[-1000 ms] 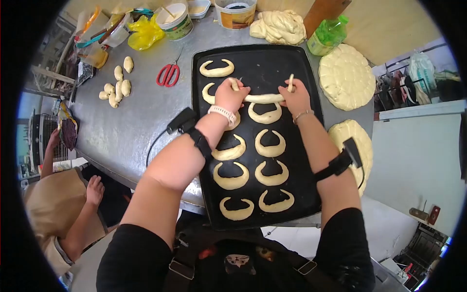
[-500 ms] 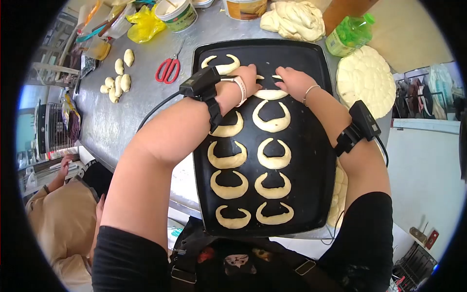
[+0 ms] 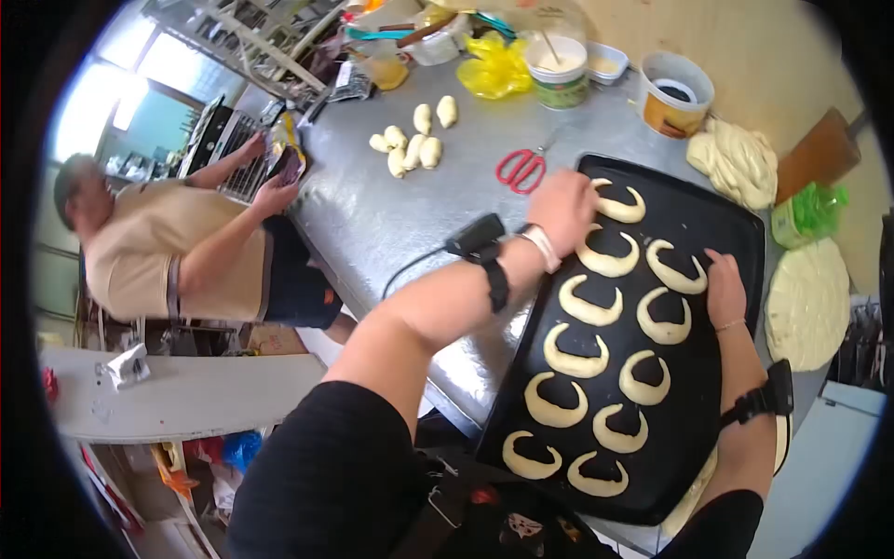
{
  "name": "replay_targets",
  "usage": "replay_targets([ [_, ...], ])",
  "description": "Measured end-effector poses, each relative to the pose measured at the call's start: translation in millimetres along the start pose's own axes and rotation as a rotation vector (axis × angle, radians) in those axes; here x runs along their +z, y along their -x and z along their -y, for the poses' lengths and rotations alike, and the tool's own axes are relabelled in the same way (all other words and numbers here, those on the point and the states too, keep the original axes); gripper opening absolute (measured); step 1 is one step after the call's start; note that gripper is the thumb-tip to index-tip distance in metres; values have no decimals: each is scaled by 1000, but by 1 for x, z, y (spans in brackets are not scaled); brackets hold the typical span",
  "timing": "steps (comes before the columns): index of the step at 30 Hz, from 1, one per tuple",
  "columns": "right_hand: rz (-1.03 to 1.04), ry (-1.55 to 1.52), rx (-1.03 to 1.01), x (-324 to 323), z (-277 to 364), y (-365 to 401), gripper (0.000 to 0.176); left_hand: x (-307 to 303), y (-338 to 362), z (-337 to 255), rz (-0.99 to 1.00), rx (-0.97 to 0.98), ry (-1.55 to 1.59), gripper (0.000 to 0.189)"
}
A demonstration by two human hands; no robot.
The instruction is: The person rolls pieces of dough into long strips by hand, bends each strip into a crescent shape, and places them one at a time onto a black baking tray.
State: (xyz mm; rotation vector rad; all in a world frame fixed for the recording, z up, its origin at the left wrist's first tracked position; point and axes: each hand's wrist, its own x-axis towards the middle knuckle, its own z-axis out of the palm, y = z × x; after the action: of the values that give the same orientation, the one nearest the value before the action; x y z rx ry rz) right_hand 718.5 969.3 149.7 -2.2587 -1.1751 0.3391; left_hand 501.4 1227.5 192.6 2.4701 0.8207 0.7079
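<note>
A black tray (image 3: 694, 391) holds two rows of crescent-shaped dough pieces. My left hand (image 3: 564, 210) is at the tray's upper left edge, its fingers close to the top-left crescent (image 3: 622, 207); whether it grips anything is hidden. On the right, my right hand (image 3: 725, 287) rests beside the top crescent of the right row (image 3: 677, 266), its index finger stretched toward the crescent's tip and nothing visible held. Red-handled scissors (image 3: 521, 171) lie on the metal table (image 3: 372, 224), left of the tray.
Several small dough rolls (image 3: 412, 149) lie on the table's left part. A yellow bag (image 3: 494, 67), tubs (image 3: 559, 79), a dough mound (image 3: 736, 160), a green bottle (image 3: 808, 214) and a round dough slab (image 3: 808, 303) stand around the back and right. Another person (image 3: 186, 242) stands at left.
The view has turned left, showing more of the other person. My hands have moved apart; the left is now by the top-left crescent, and the right has left the top-right one.
</note>
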Motion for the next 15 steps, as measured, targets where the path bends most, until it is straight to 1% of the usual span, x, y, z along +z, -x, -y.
replay_targets([
  [1, -65, -25, -13, 1, -6, 2, 30, -11, -4, 34, -171, 14, -66, 21],
  [2, -128, -44, -19, 3, -12, 5, 30, -37, -15, 57, -105, -196, -78, 30],
  [3, -195, -61, -24, 4, -13, 10, 30, -43, -21, 107, -223, -166, -263, 35],
  [4, -224, -77, -22, 2, -5, 18, 30, -57, -27, 149, -220, -265, -431, 43],
  [5, -254, -90, -18, -1, 9, 27, 30, -76, -34, 179, -184, -385, -481, 45],
  [6, -283, -102, -16, -2, 25, 37, 30, -92, -40, 205, -118, -422, -592, 47],
  [7, -265, -111, -14, 0, 41, 50, 28, -104, -42, 237, -52, -310, -704, 48],
  [8, -247, -117, -9, 3, 61, 66, 25, -115, -46, 250, 43, -270, -735, 49],
  [10, -147, -197, 43, 10, 113, 100, 18, -132, -60, 264, 227, -174, -783, 50],
  [12, -94, -208, 117, 19, 169, 134, 13, -140, -76, 263, 388, -197, -839, 51],
  [14, -106, -293, 211, 44, 211, 173, 13, -151, -87, 250, 533, -236, -904, 52],
  [15, -140, -320, 246, 53, 246, 186, 13, -152, -88, 254, 473, -208, -873, 48],
])
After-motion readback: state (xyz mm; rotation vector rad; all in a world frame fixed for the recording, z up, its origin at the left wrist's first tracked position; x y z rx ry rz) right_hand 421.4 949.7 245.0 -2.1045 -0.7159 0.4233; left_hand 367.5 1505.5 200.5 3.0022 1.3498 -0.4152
